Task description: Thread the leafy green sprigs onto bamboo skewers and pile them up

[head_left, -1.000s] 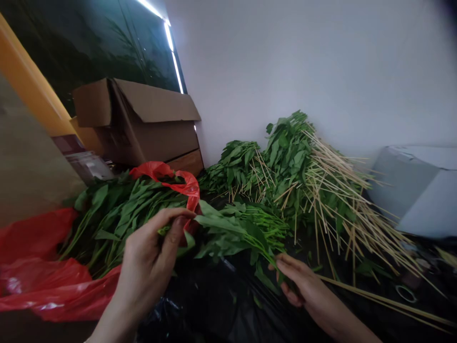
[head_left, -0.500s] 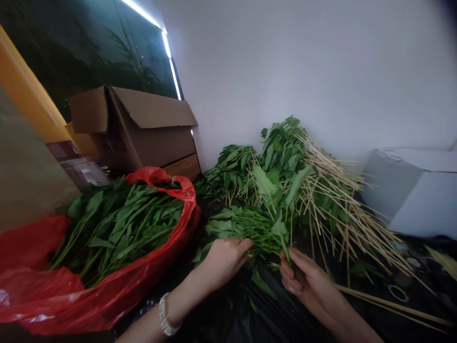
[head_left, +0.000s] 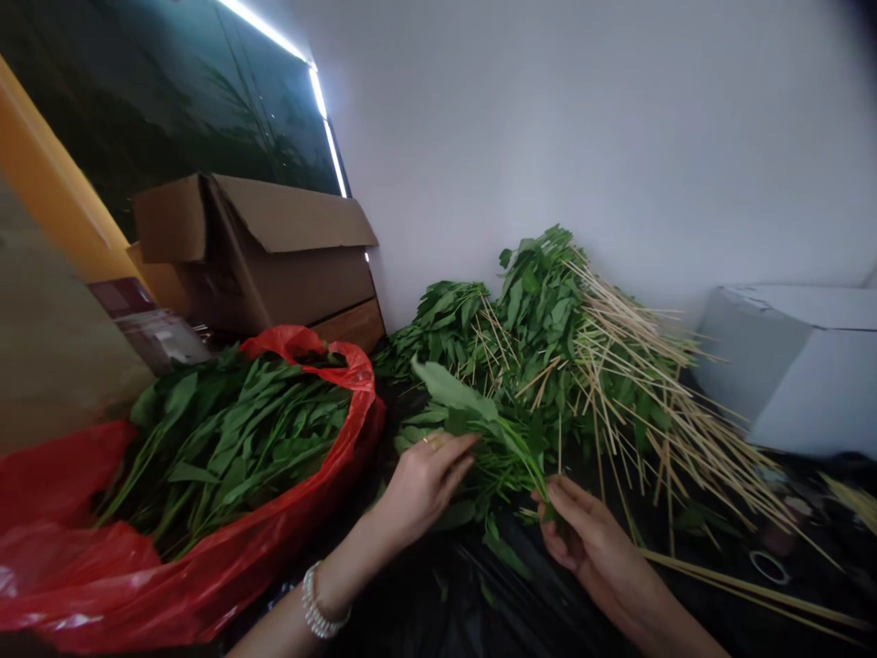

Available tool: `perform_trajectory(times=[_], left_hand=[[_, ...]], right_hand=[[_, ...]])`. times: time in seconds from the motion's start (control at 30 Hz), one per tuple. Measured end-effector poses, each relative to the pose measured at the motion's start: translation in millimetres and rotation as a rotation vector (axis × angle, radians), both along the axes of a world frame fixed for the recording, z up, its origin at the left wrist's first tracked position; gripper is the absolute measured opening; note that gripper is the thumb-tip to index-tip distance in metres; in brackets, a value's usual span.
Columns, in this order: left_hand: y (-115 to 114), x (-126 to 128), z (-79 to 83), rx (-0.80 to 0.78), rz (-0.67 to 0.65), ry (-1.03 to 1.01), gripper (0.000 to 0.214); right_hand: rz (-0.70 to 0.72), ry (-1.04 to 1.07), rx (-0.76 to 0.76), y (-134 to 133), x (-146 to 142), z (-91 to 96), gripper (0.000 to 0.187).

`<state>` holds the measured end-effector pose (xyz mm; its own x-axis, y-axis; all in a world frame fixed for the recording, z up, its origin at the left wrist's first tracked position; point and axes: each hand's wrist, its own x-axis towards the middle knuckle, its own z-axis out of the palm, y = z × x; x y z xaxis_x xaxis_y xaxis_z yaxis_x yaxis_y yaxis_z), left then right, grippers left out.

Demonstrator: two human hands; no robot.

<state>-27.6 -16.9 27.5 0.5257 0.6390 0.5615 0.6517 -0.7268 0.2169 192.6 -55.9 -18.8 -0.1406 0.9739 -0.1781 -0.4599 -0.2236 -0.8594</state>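
My right hand [head_left: 593, 535] is closed around the lower stems of a small bunch of leafy greens [head_left: 466, 395]. The bunch tilts left, its broad leaves over a loose heap of greens [head_left: 497, 475] on black plastic. My left hand [head_left: 421, 489], with a beaded bracelet [head_left: 317, 603] on the wrist, is at the leaf end. Its fingers are bent and pressed together; whether a leaf is between them is hidden. Behind lie leafy bundles [head_left: 538, 306] with many thin wooden sticks [head_left: 640, 375] jutting out to the right.
At left, a red plastic bag [head_left: 274, 521] holds more long-stemmed greens [head_left: 239, 439]. Behind it stands an open cardboard box [head_left: 294, 283]. A white box [head_left: 815, 366] is at right against the wall. Loose sticks [head_left: 760, 594] and a roll of tape [head_left: 768, 567] lie at lower right.
The greens in my right hand have tipped from nearly upright over to the left. My left hand has shifted slightly left and up, to the leaves.
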Motion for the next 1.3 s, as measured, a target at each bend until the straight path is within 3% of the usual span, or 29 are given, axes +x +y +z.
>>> perform_trajectory(times=[0.1,0.23,0.3,0.43,0.53,0.63,0.73,0.8,0.9,0.97,1.03,1.17,1.23,1.3], left_hand=[[1.5,-3.4,-0.9,-0.045,0.001,0.120,0.030],[-7.1,-5.2,-2.7,-0.077,-0.032,0.241,0.076],[-16.7,-5.3,-1.1,-0.069,-0.109,0.280,0.083],[-34.3,-3.8,9.9,-0.035,-0.240,0.181,0.072],[-33.2,1.4,13.2,-0.044,-0.210,0.111,0.048],[-21.2,9.6,2.7,0.057,-0.142,0.191,0.026],[-11.7,11.4,-7.4,0.260,-0.134,0.288,0.023],[-10.7,5.8,-3.8,0.368,-0.048,0.197,0.022],[-13.9,-5.5,14.4,0.500,0.136,-0.007,0.018],[-15.8,-7.3,23.5,0.547,0.186,0.000,0.018],[-16.9,-2.7,22.3,0.475,0.129,0.154,0.025],[-20.4,7.8,2.2,0.091,-0.095,0.432,0.082],[-23.0,5.4,-0.8,-0.003,-0.148,0.352,0.075],[-23.6,-0.6,5.4,0.032,-0.137,0.167,0.040]], right_hand=[[-0.070,-0.083,0.123,1.1,0.2,0.3,0.041],[-0.101,-0.176,0.224,3.6,2.5,-4.6,0.038],[-0.115,-0.205,0.232,5.4,3.7,-9.3,0.037],[-0.138,-0.232,0.222,8.2,4.6,-16.5,0.035],[-0.119,-0.253,0.227,8.3,4.8,-17.7,0.036],[-0.126,-0.266,0.229,8.3,5.8,-17.8,0.036],[-0.164,-0.258,0.210,9.3,7.5,-18.3,0.036],[-0.189,-0.253,0.200,10.0,8.5,-17.8,0.036],[-0.218,-0.250,0.194,10.1,9.3,-15.6,0.036],[-0.222,-0.251,0.200,9.9,9.6,-14.2,0.035],[-0.227,-0.247,0.206,9.8,9.8,-13.6,0.036],[-0.214,-0.246,0.222,10.5,9.9,-14.3,0.037],[-0.194,-0.250,0.235,11.0,9.4,-15.4,0.036],[-0.172,-0.256,0.240,11.1,8.7,-16.8,0.036]])
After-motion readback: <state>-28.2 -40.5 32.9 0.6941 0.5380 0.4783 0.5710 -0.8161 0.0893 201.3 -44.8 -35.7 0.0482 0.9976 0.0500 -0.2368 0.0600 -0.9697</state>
